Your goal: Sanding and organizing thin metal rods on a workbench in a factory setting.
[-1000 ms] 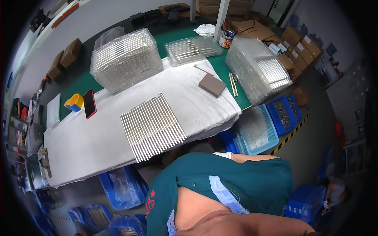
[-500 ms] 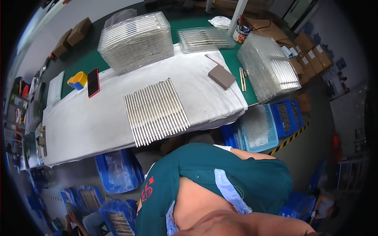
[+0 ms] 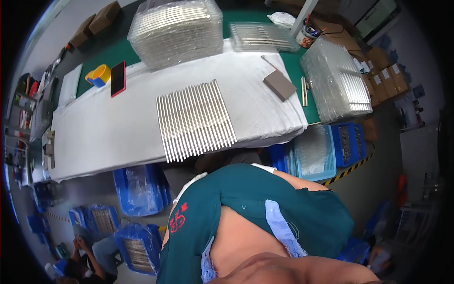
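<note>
A row of slim, silvery metal rods (image 3: pixel 196 120) lies side by side on a white cloth (image 3: pixel 109 128) over the table. Both of my hands are below the table's front edge, mostly hidden behind my green top. Of my left hand (image 3: pixel 190 185) only a white glove or cuff shows. White fabric also shows at my right hand (image 3: pixel 265 167), at the end of my bare forearm. Neither hand touches the rods; the fingers and anything in them are hidden. A grey-brown block (image 3: pixel 280 85) rests on the cloth right of the rods.
Stacked clear plastic trays (image 3: pixel 177 40) with rods stand at the back, and another stack (image 3: pixel 333 83) stands right. A phone (image 3: pixel 118 79) and yellow tape rolls (image 3: pixel 99 75) lie left. Blue bins (image 3: pixel 142 191) sit below the table edge. A seated person (image 3: pixel 87 255) is at lower left.
My view has shifted, so the table and rods appear higher in the picture. More white shows at my left hand. The rods keep their arrangement.
</note>
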`<state>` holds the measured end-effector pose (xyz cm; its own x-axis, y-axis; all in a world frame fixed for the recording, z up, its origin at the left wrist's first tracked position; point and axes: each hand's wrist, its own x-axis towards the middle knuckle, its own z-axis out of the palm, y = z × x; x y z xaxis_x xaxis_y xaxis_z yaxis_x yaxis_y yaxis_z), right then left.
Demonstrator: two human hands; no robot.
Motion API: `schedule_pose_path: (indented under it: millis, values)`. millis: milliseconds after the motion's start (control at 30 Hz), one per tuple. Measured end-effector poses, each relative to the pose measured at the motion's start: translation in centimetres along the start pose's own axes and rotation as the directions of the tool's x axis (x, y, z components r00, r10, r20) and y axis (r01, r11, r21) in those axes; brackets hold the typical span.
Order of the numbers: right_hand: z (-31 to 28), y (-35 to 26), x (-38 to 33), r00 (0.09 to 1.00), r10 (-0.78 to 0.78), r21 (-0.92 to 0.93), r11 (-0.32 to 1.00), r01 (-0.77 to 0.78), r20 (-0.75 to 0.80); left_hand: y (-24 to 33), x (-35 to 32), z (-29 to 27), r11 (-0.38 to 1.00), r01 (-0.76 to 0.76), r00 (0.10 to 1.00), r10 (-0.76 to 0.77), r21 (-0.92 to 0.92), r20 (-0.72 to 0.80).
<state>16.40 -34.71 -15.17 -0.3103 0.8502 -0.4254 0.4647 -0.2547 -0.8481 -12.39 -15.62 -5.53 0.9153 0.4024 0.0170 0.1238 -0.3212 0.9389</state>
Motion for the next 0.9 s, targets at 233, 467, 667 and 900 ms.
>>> schedule_pose_path:
  millis: [233,467,667,900]
  values:
    - [0.8,-3.8,-0.7,0.996,-0.034,-0.104,0.994,0.042,0.079,1.1,-5.1,2.3,0.985,0.146,0.987,-0.151,-0.091,-0.05]
    - [-2.4,-8.2,-0.5,0.994,-0.093,-0.241,0.965,0.104,0.056,2.2,-6.0,2.5,0.972,0.194,0.977,-0.203,-0.13,-0.059]
    - [-8.8,-16.2,-0.8,0.992,0.105,0.015,0.994,-0.106,0.077,3.4,-6.7,1.6,0.935,0.289,0.954,-0.3,-0.207,-0.021]
    - [-12.9,-19.7,0.2,0.844,-0.099,0.206,0.949,0.24,-0.528,6.7,-5.9,-4.4,0.918,0.056,0.767,-0.292,-0.393,-0.572]
